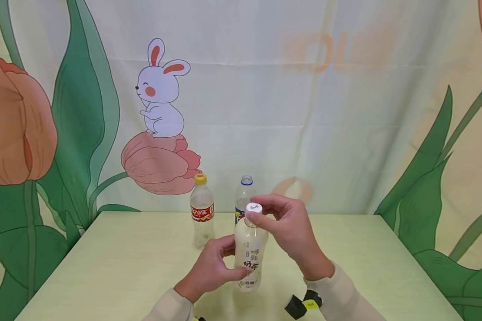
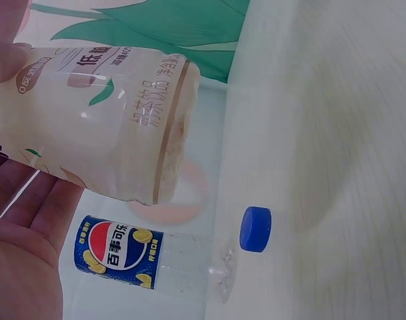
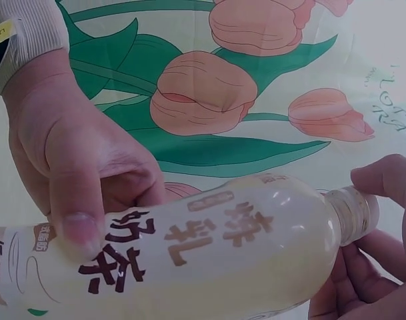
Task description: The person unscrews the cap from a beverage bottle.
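Note:
My left hand (image 1: 210,266) grips the lower body of a clear plastic milk tea bottle (image 1: 249,256), thumb across its printed front. At the top, my right hand (image 1: 291,225) pinches the white cap (image 1: 254,208) between thumb and fingers. The cap sits on the neck, and the bottle is nearly upright. In the left wrist view, the bottle's base (image 2: 179,133) is raised off the table. Seen from the right wrist, the thumb of the left hand (image 3: 76,160) lies over the label, and the right hand's fingers surround the cap (image 3: 363,210).
Behind the milk tea stands an uncapped Pepsi bottle (image 1: 245,194), partly hidden in the head view. A blue cap (image 2: 256,229) lies on the table near it. To the left is a Coca-Cola bottle (image 1: 202,227) with a yellow cap. A printed curtain (image 1: 345,133) hangs behind the table (image 1: 124,267).

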`<state>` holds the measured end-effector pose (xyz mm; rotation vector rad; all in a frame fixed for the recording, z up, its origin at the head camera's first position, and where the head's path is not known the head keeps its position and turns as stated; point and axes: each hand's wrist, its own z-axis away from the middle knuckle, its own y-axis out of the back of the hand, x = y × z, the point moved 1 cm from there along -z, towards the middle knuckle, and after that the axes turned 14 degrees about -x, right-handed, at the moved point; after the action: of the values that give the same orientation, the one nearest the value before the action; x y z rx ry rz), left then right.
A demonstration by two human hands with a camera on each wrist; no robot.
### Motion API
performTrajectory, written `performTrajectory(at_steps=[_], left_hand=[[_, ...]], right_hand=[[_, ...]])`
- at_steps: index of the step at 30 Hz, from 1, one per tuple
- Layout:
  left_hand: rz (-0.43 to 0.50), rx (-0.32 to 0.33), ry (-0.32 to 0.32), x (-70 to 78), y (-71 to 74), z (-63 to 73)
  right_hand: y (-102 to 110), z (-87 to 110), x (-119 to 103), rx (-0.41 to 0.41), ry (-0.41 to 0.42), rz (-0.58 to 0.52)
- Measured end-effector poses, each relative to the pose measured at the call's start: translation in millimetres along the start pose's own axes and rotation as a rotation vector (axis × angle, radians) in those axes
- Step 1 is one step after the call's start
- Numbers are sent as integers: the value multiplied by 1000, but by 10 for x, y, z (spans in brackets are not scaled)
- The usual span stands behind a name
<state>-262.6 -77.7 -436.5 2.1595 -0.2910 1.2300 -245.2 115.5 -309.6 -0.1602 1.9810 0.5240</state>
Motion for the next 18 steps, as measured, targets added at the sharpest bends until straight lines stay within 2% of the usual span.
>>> performTrajectory(at_steps=[11, 14, 18], left_hand=[[-8, 19, -1, 27, -6, 11], [-11, 15, -20, 22, -12, 9], [-10, 13, -30, 8, -17, 7]], right_hand=[[-21, -4, 57, -130, 11, -87], [-18, -4, 55, -119, 12, -67], [-4, -17, 46, -35, -7, 15]])
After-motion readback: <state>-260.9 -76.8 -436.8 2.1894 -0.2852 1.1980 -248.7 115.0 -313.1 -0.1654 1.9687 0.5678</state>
